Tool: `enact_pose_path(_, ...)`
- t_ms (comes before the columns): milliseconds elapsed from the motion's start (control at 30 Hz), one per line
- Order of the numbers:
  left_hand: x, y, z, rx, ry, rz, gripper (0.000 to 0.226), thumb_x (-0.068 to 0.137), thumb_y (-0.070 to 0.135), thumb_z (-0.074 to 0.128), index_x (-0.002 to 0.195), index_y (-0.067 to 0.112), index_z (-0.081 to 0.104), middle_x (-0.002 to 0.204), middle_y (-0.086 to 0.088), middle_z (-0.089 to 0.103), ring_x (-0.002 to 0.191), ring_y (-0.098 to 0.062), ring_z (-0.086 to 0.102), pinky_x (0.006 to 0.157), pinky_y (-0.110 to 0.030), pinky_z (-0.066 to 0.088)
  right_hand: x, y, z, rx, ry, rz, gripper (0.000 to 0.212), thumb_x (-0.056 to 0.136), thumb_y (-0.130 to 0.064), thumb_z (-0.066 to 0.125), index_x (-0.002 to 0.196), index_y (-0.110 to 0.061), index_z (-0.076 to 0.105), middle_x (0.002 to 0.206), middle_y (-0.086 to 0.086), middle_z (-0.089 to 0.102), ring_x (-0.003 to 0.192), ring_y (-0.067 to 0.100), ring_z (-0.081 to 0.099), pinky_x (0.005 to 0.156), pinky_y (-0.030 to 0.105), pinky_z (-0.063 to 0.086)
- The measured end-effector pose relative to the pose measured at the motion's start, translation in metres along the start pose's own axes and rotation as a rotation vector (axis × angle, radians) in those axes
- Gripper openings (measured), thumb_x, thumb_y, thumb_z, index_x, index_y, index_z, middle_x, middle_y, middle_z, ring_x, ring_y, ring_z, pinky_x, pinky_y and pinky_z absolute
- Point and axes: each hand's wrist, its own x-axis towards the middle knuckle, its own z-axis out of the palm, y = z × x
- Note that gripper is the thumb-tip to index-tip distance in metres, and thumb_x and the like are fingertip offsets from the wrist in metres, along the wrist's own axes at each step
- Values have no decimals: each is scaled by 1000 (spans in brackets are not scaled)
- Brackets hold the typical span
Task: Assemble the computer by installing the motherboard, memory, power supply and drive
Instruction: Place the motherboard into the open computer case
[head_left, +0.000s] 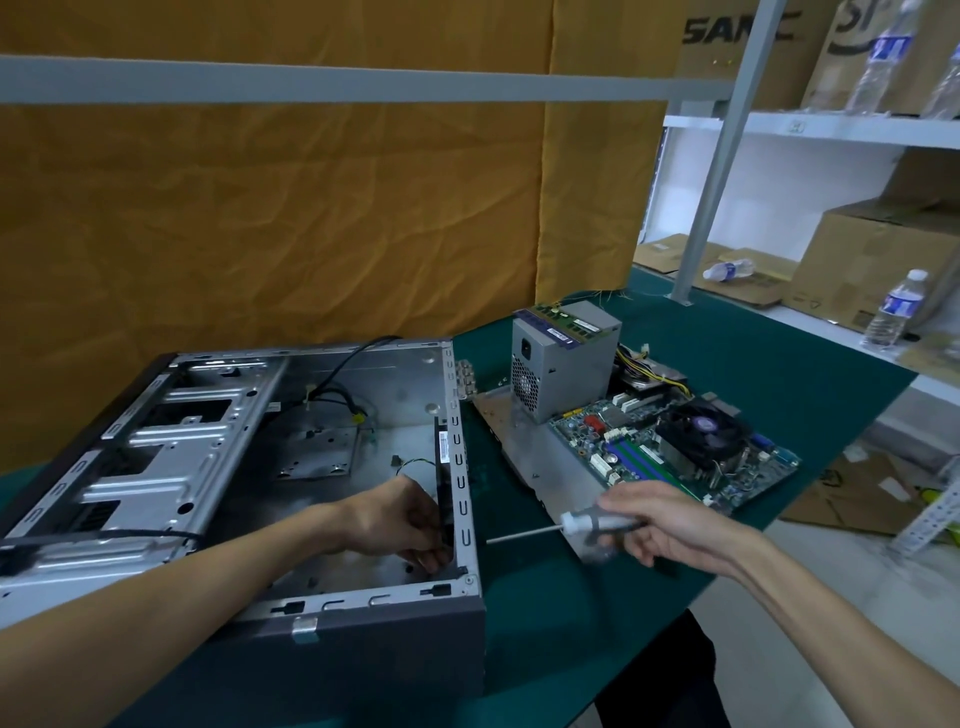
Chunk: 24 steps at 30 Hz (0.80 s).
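An open grey computer case (291, 608) lies on its side on the green table, its inside bare except for loose cables. My left hand (400, 522) reaches into the case and holds a black fan (444, 467) against the rear wall. My right hand (670, 527) grips a screwdriver (576, 524) outside the case, its shaft pointing left at that rear wall. To the right a green motherboard (675, 457) with a black cooler lies on a metal panel. A grey power supply (563, 358) stands behind it, with memory sticks (566, 319) on top.
The green table (753, 358) ends at the right, with floor and flattened cardboard below. An orange curtain hangs behind the case. White shelves at the right hold cardboard boxes (872, 270) and water bottles (896, 309). A grey post (711, 171) stands at the table's far corner.
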Motion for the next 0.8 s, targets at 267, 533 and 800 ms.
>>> enact_pose_path(267,0,1,1,-6,-5,-10,24,93,-5,63,80,12,74,77,4,78,76,-8,75,70,-19,57,2,1,1,63,-20,-41,43,84,-25,82,110,3,62,80,21,66,55,20,58,43,26,45)
enact_pose_path(533,-3,5,0,-12,-23,-39,20,94,-1,65,84,12,76,82,1,79,82,-13,76,74,-22,60,-5,-2,5,144,-13,-47,30,87,-9,73,110,-6,53,87,20,68,66,26,63,48,29,48)
enact_pose_path(800,-2,5,0,-33,-31,-59,49,93,-5,62,62,28,79,76,5,78,78,-8,76,69,-17,58,-12,-5,6,128,-12,-30,31,92,-3,69,118,-5,51,96,23,65,67,26,61,47,28,47)
